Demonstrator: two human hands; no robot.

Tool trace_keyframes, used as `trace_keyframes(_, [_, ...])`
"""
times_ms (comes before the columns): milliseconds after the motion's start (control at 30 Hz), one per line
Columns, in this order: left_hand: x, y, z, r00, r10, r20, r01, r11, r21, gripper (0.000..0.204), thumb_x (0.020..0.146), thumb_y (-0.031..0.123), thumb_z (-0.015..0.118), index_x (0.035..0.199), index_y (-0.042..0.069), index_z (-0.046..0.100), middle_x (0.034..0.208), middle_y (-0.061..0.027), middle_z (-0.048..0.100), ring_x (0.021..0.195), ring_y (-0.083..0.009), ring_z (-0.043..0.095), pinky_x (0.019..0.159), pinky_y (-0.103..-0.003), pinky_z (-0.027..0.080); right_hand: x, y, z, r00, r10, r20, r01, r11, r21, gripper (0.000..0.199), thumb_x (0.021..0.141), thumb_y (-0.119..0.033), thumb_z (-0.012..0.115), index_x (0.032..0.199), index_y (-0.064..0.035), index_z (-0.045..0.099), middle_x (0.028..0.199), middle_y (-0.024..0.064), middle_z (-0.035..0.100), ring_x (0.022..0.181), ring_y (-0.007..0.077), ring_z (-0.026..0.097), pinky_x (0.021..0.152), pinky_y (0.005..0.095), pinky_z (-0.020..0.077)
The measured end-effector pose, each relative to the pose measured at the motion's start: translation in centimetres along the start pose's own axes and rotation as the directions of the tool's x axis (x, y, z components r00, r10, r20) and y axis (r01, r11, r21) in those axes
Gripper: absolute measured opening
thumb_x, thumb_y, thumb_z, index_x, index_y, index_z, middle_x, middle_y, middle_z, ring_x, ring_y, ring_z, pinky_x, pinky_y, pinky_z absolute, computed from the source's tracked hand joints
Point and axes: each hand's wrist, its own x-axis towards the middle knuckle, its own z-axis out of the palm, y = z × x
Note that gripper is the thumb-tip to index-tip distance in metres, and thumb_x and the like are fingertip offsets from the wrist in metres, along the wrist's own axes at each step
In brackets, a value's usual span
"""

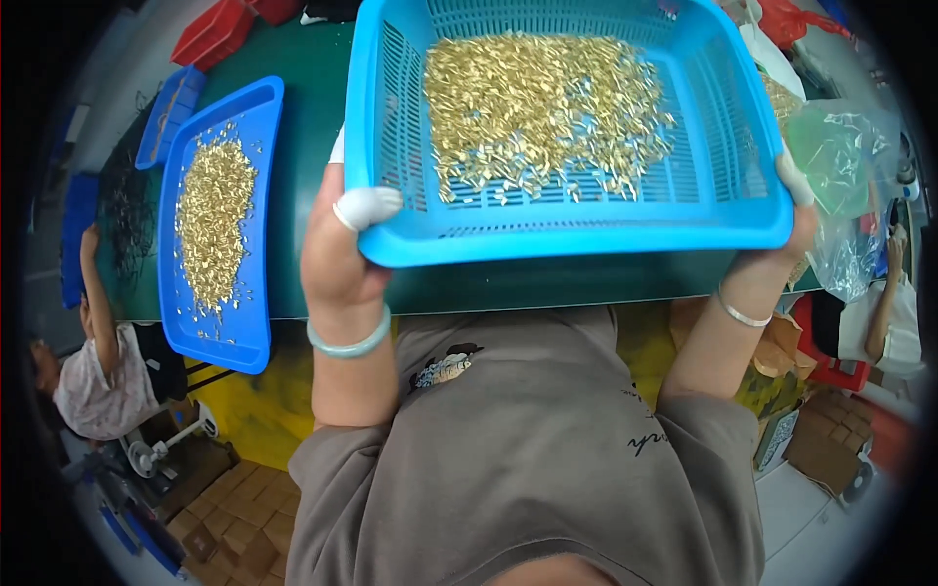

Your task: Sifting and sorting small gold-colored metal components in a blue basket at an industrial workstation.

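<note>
Gripping a light-blue slotted plastic basket [576,240] by its sides, both hands are clamped on its rim: the left hand [342,234] at the near left corner, a white-covered thumb over the edge, and the right hand [796,220] at the near right corner. The basket is over the green desk [311,117], close to the near edge. Inside it, small gold-coloured metal pieces [537,112] spread across the left and middle of the floor, thinning toward the right, where the slotted bottom shows bare. Left of the basket, a darker blue shallow tray [244,347] juts past the desk's near edge, with a long heap of similar gold pieces [215,215] along its middle and loose ones around. Beyond it, toward the far left corner, sit a smaller blue tray [153,132] and a red bin [210,37]. Plastic bags [842,176] lie at the desk's right end.
</note>
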Motion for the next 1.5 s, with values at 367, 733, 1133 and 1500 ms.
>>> trace_keyframes(367, [0.7,3.6,-4.9,0.994,-0.105,-0.016,0.104,0.994,-0.035,0.065,0.062,0.005,0.049,0.124,-0.009,0.037,0.115,-0.0193,0.050,0.105,-0.0295,0.050,0.094,-0.038,0.039,-2.7,3.0,-3.5,0.992,0.075,-0.105,-0.061,0.989,0.131,0.054,0.090,-0.035,0.040,0.124,0.0062,0.038,0.114,0.0208,0.052,0.101,0.0335,0.054,0.086,0.0427,0.0457])
trace_keyframes(733, [-0.2,3.1,-8.0,0.999,-0.032,-0.019,0.030,0.993,-0.110,0.053,0.064,0.003,0.052,0.115,-0.011,0.044,0.109,-0.0229,0.054,0.098,-0.0355,0.054,0.091,-0.047,0.041,-8.2,10.4,-2.7,0.937,0.262,0.229,-0.246,0.964,-0.096,0.035,0.088,-0.020,0.049,0.113,0.0038,0.044,0.089,0.0153,0.059,0.091,0.0322,0.059,0.079,0.0399,0.0498])
trace_keyframes(1133, [-0.9,2.4,-8.0,0.997,-0.065,0.031,0.070,0.983,-0.169,0.051,0.064,0.001,0.055,0.111,-0.013,0.045,0.108,-0.0242,0.055,0.097,-0.0381,0.055,0.091,-0.051,0.040,-4.7,18.6,2.1,0.885,0.387,0.259,-0.242,0.857,-0.455,0.035,0.084,-0.018,0.059,0.112,0.0022,0.052,0.100,0.0100,0.060,0.094,0.0174,0.058,0.083,0.0285,0.0452])
trace_keyframes(1500, [-0.7,2.9,-8.7,0.996,-0.069,0.056,0.076,0.988,-0.136,0.053,0.064,0.002,0.056,0.114,-0.012,0.044,0.111,-0.0245,0.054,0.100,-0.0375,0.054,0.092,-0.051,0.039,-3.8,15.1,-5.0,0.684,0.554,0.475,-0.337,0.817,-0.469,0.032,0.084,-0.017,0.056,0.109,0.0030,0.054,0.101,0.0143,0.060,0.087,0.0215,0.061,0.077,0.0325,0.0493])
